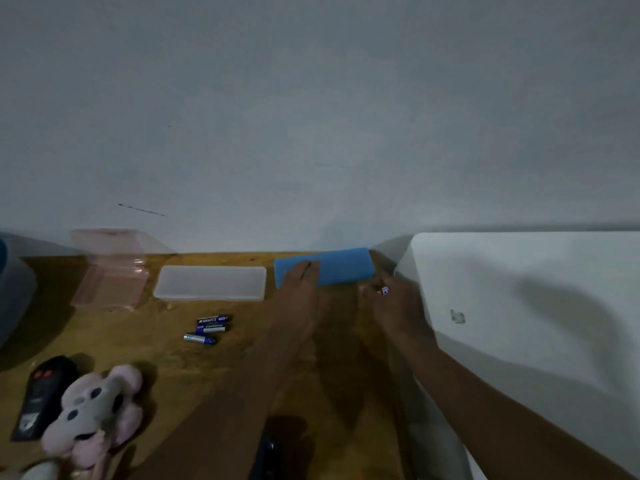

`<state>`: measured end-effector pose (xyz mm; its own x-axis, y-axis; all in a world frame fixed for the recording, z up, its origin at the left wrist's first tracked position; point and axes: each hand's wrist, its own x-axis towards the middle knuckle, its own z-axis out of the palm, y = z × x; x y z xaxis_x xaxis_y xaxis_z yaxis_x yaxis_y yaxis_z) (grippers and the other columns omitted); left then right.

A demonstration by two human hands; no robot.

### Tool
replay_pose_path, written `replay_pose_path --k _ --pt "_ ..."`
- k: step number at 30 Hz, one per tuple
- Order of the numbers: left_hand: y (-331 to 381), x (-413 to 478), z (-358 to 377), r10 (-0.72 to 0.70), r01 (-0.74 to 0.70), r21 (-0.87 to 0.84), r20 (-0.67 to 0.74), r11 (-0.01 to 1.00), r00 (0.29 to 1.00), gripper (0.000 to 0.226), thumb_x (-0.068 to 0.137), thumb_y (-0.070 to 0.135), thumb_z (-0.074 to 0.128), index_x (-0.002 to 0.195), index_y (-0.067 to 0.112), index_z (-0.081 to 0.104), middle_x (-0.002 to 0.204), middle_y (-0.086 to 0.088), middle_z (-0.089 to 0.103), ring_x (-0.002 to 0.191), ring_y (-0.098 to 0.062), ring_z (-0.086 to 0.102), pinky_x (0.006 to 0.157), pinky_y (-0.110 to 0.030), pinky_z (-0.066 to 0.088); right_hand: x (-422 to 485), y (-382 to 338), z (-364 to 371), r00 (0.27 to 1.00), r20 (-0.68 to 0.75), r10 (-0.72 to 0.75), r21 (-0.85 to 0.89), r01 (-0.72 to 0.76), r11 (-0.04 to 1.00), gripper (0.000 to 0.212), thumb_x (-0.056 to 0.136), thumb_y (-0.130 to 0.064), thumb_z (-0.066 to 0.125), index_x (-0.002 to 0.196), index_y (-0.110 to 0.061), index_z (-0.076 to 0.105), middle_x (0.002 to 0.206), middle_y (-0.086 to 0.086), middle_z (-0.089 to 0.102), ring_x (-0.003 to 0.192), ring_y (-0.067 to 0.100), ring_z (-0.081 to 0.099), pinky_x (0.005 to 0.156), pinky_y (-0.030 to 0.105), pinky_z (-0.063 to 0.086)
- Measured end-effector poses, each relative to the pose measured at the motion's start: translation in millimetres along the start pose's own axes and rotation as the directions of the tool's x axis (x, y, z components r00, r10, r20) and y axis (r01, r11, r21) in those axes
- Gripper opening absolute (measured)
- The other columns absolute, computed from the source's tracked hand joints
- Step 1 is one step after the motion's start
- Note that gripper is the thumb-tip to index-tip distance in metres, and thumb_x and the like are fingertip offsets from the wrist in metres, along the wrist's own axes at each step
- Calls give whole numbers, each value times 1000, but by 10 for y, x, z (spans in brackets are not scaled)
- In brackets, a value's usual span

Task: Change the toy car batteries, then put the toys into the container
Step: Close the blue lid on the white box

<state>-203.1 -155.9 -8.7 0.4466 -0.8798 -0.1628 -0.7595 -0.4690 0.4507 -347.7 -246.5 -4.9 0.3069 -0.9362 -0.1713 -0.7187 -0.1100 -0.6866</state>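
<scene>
A blue box (343,266) lies at the back of the wooden table (242,358), against the wall. My left hand (299,289) lies palm down over its left end, fingers on the top. My right hand (391,299) is curled at the box's front right corner, with a small white and blue thing at its fingers; its grip is unclear. Three blue batteries (207,329) lie loose on the table to the left. A pink plush toy (97,410) and a black remote (45,393) sit at the near left. A dark object (270,445) shows beside my left forearm, mostly hidden.
A frosted flat box (210,283) and an open pink container (110,268) stand along the wall left of the blue box. A white panel (519,306) bounds the table on the right. A grey-blue object (14,289) stands at the far left.
</scene>
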Motion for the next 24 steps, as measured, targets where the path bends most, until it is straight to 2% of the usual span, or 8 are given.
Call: replay_pose_path --k 4,7,9,14,17,21,24 --pt "-5 220 83 72 -80 146 61 986 996 65 94 15 52 151 13 21 156 -8 23 144 -27 19 117 -38 25 191 77 128 999 27 27 61 -29 998 37 84 -25 70 119 -15 64 107 5 69 100 22 63 85 29 52" --pt "63 287 28 70 -99 268 117 958 991 67 93 8 53 151 12 20 154 -11 20 143 -31 16 114 -44 32 256 135 199 1000 -4 23 50 -22 998 39 82 -25 72 118 -14 66 112 7 68 104 23 62 88 31 53" --pt "134 297 -23 84 -135 361 153 923 985 66 93 5 51 150 9 19 150 -16 24 140 -35 21 110 -46 37 250 171 238 999 -25 26 67 -24 997 36 82 -24 72 116 -14 66 112 7 67 105 23 61 87 32 52" --pt "347 352 -123 142 -236 581 204 779 969 50 96 -3 40 144 -8 25 137 -30 40 126 -43 42 96 -47 47 231 222 317 994 -108 -15 112 27 993 26 81 -21 73 106 -14 70 103 5 71 97 20 63 79 28 53" --pt "404 399 -146 237 -367 683 281 631 930 43 94 -6 41 136 -13 36 130 -33 48 116 -42 55 90 -42 50 238 236 354 991 -130 -5 118 21 993 24 80 -22 73 102 -13 72 100 6 71 93 22 64 79 33 56" --pt "447 476 -88 283 -448 729 349 517 893 36 91 -9 43 126 -17 43 122 -36 55 108 -45 59 89 -49 50 263 260 374 991 -137 15 124 2 992 19 82 -19 71 99 -11 72 94 6 72 87 22 65 72 25 52" --pt "435 497 -30 289 -484 742 389 465 875 35 91 -12 41 124 -22 42 120 -39 54 108 -49 58 89 -55 49 263 254 383 990 -137 25 147 -4 989 21 82 -20 72 101 -12 72 97 5 71 89 20 64 71 19 50"
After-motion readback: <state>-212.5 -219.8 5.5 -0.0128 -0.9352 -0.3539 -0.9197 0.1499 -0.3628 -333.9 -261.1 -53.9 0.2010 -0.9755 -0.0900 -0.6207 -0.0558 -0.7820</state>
